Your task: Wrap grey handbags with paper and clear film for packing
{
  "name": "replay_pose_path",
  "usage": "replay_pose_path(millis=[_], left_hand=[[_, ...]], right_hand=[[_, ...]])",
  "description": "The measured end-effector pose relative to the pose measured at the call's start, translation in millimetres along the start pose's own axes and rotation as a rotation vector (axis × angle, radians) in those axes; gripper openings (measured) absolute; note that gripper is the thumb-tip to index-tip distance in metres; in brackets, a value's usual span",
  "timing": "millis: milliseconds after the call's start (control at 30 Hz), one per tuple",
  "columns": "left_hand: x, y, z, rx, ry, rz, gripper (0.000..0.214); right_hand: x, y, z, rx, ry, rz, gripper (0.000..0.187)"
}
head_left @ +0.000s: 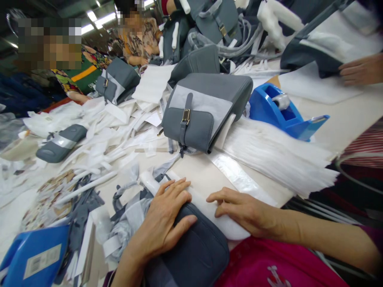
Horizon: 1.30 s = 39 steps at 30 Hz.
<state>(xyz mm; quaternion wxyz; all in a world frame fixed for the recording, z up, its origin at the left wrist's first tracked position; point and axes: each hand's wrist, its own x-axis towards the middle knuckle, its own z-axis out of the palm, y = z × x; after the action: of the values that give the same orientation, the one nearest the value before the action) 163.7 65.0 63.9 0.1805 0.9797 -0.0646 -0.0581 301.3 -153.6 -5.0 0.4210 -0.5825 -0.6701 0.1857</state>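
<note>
My left hand (166,217) lies flat with fingers spread on a dark grey handbag (194,255) at the table's near edge. My right hand (239,207) rests palm down, fingers stretched, on a white foam-wrapped handle (209,211) that runs along the bag's top. Neither hand grips anything. A second grey handbag with a brass clasp (203,107) lies just beyond, in the middle of the table.
A stack of white foam sheets (278,153) and a blue tape dispenser (281,109) lie to the right. Paper strips, a grey pouch (61,143) and more grey bags cover the left and back. Another blue dispenser (32,255) sits near left. Other people's hands (362,69) work at the far right.
</note>
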Motion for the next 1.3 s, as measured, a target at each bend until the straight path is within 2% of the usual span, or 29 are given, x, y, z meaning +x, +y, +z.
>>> replay_pose_path(millis=[200, 333, 433, 500, 600, 700, 833, 933, 1033, 1100, 1200, 1300], left_hand=[[-6, -4, -0.1, -0.054, -0.015, 0.048, 0.032], [-7, -8, 1.1, -0.065, -0.019, 0.071, 0.038], [-7, -8, 1.5, -0.070, -0.012, 0.070, 0.042], [-7, -8, 1.6, -0.076, -0.002, 0.065, 0.042], [-6, -6, 1.7, -0.091, -0.002, 0.054, 0.041], [-5, -5, 2.1, -0.106, 0.002, 0.044, 0.041], [-3, -3, 3.1, -0.110, 0.000, 0.037, 0.044], [-3, -3, 3.5, -0.096, 0.033, 0.043, 0.052], [-2, -4, 2.7, -0.077, 0.005, 0.064, 0.043], [-1, -4, 1.8, -0.064, -0.031, 0.074, 0.032], [0, -3, 0.9, -0.060, -0.042, 0.075, 0.020], [1, -2, 1.2, -0.057, -0.033, 0.077, 0.016]], right_hand=[[18, -4, 7, 0.228, 0.051, 0.107, 0.026], [31, -7, 16, 0.254, 0.087, 0.404, 0.015], [40, -10, 20, 0.226, 0.113, 0.567, 0.021], [42, -12, 21, 0.242, 0.115, 0.547, 0.022], [41, -13, 16, 0.210, 0.071, 0.429, 0.024], [44, -11, 8, 0.103, -0.053, 0.351, 0.026], [66, -11, 5, -0.065, -0.216, 0.331, 0.016], [84, -13, 10, -0.137, -0.179, 0.321, 0.006], [85, -15, 14, -0.019, -0.085, 0.457, 0.006], [76, -14, 12, 0.173, -0.050, 0.549, 0.011], [54, -10, 9, 0.420, -0.027, 0.547, 0.011], [36, -8, 12, 0.281, 0.008, 0.493, 0.018]])
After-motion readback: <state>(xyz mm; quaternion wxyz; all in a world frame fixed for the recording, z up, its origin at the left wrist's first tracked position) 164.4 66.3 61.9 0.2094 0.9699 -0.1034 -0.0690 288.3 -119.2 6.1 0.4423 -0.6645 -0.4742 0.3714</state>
